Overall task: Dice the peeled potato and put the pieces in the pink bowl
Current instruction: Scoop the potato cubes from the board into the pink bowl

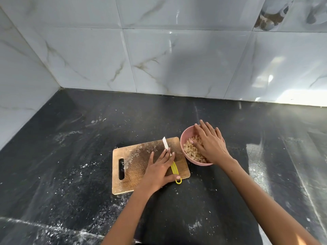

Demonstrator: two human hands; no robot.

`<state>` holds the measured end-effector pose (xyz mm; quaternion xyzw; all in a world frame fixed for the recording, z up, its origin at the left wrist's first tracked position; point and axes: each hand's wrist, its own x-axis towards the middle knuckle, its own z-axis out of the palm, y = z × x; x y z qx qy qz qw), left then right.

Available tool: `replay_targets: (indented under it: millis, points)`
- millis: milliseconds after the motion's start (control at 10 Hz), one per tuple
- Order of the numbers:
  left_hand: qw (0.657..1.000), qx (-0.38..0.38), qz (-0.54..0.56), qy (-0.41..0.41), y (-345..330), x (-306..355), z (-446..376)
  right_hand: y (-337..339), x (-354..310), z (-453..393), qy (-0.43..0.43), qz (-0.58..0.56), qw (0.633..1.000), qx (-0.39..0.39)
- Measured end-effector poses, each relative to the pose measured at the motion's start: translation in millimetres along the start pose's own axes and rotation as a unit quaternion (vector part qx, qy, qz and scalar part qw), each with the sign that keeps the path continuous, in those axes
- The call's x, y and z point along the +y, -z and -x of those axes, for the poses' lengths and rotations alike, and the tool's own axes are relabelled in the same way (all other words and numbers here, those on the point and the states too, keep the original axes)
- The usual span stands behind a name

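Resting both hands over board and bowl on the dark tabletop (70, 156).
Wooden cutting board (134, 161) centre; pink bowl (184, 137) of diced potato (190, 149) at its 2 o'clock. Left hand (159, 170), fingers straight, presses the yellow-handled knife (174, 167); right hand (211, 144), fingers spread wide, covers the bowl.

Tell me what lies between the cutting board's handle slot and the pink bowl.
In the head view, the left hand rests flat on the knife, which lies on the cutting board between the handle slot and the pink bowl.

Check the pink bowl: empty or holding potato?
Holding potato: pale diced pieces fill the pink bowl beneath the right hand.
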<state>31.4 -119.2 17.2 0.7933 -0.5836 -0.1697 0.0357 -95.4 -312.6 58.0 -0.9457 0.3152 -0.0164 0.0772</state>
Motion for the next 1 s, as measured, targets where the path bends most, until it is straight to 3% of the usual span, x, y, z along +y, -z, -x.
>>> replay_targets:
  millis: [300, 600, 900, 1000]
  points:
    - [0.999, -0.014, 0.033, -0.024, -2.8, -6.9, -0.9, -1.7, 5.3, 9.5, 0.016, 0.014, 1.0, -0.013]
    - [0.999, -0.018, 0.006, -0.029, -3.9, -9.0, -5.3, -10.0, -29.6, 37.2, -0.009, -0.087, 0.996, 0.003]
    - [0.999, -0.02, -0.003, -0.035, -0.9, -7.3, -6.6, -9.6, -26.2, 34.5, -0.002, -0.111, 0.994, 0.001]
    - [0.999, 0.011, -0.001, -0.037, -1.7, -5.7, -5.0, -5.9, -29.5, 38.0, 0.003, -0.135, 0.99, 0.04]
